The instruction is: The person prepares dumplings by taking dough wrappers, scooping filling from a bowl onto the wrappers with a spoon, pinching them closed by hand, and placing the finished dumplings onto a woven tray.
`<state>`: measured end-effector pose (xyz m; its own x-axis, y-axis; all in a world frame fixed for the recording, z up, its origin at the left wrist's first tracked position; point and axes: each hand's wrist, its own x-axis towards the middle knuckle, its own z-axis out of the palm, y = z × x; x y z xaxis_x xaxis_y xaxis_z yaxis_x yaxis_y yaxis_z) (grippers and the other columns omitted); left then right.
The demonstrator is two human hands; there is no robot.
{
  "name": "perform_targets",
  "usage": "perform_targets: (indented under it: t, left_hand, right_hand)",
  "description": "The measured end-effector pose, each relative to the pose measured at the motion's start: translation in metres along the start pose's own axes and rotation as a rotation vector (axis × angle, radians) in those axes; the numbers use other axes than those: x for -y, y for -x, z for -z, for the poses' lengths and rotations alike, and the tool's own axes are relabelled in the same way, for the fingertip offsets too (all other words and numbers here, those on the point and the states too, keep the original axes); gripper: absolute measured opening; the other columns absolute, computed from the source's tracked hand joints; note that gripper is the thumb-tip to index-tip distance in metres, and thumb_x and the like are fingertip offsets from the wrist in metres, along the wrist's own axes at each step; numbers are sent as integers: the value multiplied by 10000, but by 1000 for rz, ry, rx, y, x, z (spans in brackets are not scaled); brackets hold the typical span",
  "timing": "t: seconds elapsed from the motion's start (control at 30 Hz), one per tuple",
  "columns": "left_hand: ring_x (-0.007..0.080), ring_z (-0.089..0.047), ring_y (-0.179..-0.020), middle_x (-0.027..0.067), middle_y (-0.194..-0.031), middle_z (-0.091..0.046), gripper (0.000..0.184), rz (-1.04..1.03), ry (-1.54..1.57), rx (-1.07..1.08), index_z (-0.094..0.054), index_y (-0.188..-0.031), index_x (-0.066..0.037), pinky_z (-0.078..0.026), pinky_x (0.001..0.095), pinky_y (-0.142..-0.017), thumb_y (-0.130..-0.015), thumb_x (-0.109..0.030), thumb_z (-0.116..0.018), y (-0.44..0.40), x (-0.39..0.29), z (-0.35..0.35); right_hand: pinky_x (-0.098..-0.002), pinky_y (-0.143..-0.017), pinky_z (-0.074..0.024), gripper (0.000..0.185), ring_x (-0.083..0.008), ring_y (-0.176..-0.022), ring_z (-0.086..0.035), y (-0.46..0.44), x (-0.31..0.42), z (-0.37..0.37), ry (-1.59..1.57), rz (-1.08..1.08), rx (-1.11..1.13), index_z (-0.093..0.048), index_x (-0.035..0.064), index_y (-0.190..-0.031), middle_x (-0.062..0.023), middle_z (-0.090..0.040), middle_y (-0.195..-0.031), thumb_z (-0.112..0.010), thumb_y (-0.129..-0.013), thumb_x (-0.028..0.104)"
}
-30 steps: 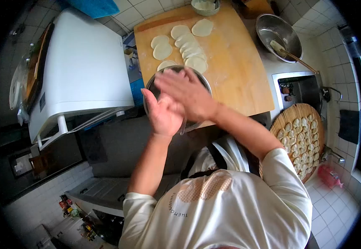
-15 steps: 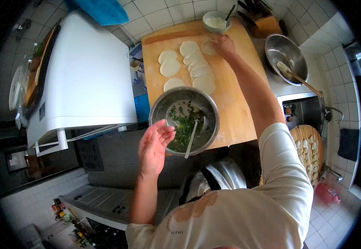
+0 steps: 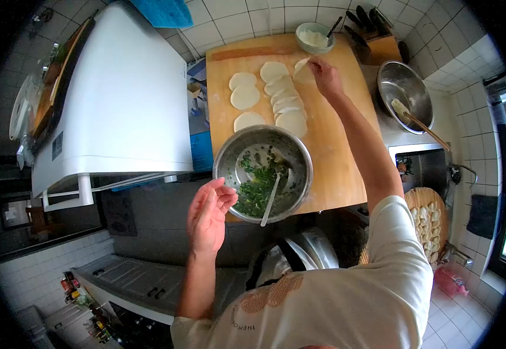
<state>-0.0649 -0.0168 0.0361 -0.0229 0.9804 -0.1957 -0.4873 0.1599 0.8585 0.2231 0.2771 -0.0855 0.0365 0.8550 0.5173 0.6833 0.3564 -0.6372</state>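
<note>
My right hand point(image 3: 326, 80) pinches the edge of a round dumpling wrapper point(image 3: 303, 72) at the far side of the wooden board point(image 3: 337, 157). More wrappers lie to its left: an overlapping column point(image 3: 291, 123) and several pale rounds point(image 3: 245, 97) further left. My left hand point(image 3: 208, 215) is raised palm up beside the near left rim of a steel mixing bowl point(image 3: 305, 151), fingers loosely curled and apart, holding nothing. Inside the bowl is a chopped green filling point(image 3: 257, 185), with a spoon point(image 3: 271, 200) leaning in it.
At the board's back lie a rolling pin point(image 3: 253, 53) and a small bowl of white paste point(image 3: 300, 43). A knife block point(image 3: 381, 49), a second steel bowl point(image 3: 405, 72) and a sink point(image 3: 427, 168) stand right. Shaped dumplings point(image 3: 428, 227) fill a round tray. A white appliance point(image 3: 119, 99) stands left.
My right hand has taken hold of the single wrapper and its edge is lifted. My left hand stays by the bowl. The view has shifted slightly.
</note>
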Motion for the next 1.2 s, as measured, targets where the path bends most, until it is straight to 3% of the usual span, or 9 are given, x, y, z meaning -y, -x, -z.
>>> perform_targets:
  t: [0.17,0.37,0.43,0.53,0.73,0.83,1.0,1.1,1.2]
  left_hand:
    - [231,-571,-975,160,-1063,-581,364,123,57,120,-481,-1189,-10,-437,350,-891,-932,-259,-411,-8,5,-15]
    - [239,-488,-1132,152,-1248,-484,490,290,555,263,-441,-1226,-49,-411,350,-942,-914,-426,-415,-42,22,-65]
    - [229,-494,-1125,136,-1240,-495,402,130,580,26,-437,-1219,-54,-423,340,-931,-911,-311,-472,-41,17,-81]
    - [240,-526,-1077,151,-1174,-526,326,25,532,-93,-448,-1168,-7,-459,342,-908,-875,-122,-529,-40,13,-66]
    - [276,-538,-1075,210,-1144,-542,343,-143,82,-191,-431,-1193,41,-435,366,-944,-864,-34,-491,-29,-7,-5]
    - [287,-547,-1054,233,-1131,-540,336,-94,117,-212,-427,-1182,46,-442,367,-928,-859,-29,-478,-26,-9,4]
    - [320,-574,-991,239,-1082,-559,352,42,314,-193,-424,-1152,46,-480,352,-837,-860,-142,-482,-20,-2,20]
    - [317,-587,-963,233,-1065,-570,352,73,348,-219,-438,-1143,35,-490,366,-814,-872,-183,-496,-17,7,27]
    - [276,-560,-1006,204,-1130,-544,404,87,313,-230,-430,-1183,23,-490,352,-824,-878,-234,-498,-11,17,32]
  right_hand:
    - [-288,-588,-472,155,-152,-633,-582,-1,70,51,-271,-138,-24,-586,42,-953,-81,-612,-712,-592,-843,152]
    - [-229,-633,-466,130,-83,-727,-555,55,200,97,-1027,-315,387,-526,41,-1000,-23,-584,-839,-537,-884,100]
    - [-231,-646,-473,127,-87,-752,-557,81,221,102,-767,-313,655,-520,38,-995,-20,-578,-850,-543,-879,86]
    - [-240,-670,-477,118,-97,-774,-563,98,224,116,-644,-84,554,-579,39,-970,-26,-600,-823,-566,-855,63]
    - [-356,-673,-492,236,-291,-778,-585,119,192,118,-65,512,822,-636,115,-959,-78,-582,-831,-587,-736,53]
    - [-359,-670,-491,245,-275,-778,-589,136,206,92,84,624,1017,-642,133,-948,-79,-550,-817,-557,-733,49]
    - [-371,-682,-489,236,-278,-766,-591,148,207,78,178,691,1164,-625,123,-920,-90,-539,-811,-566,-700,60]
    - [-375,-665,-495,195,-291,-738,-596,149,190,89,-17,572,956,-598,76,-911,-109,-573,-848,-563,-724,36]
    - [-388,-688,-499,143,-325,-751,-606,133,189,106,-91,132,825,-586,42,-948,-157,-614,-897,-524,-821,63]
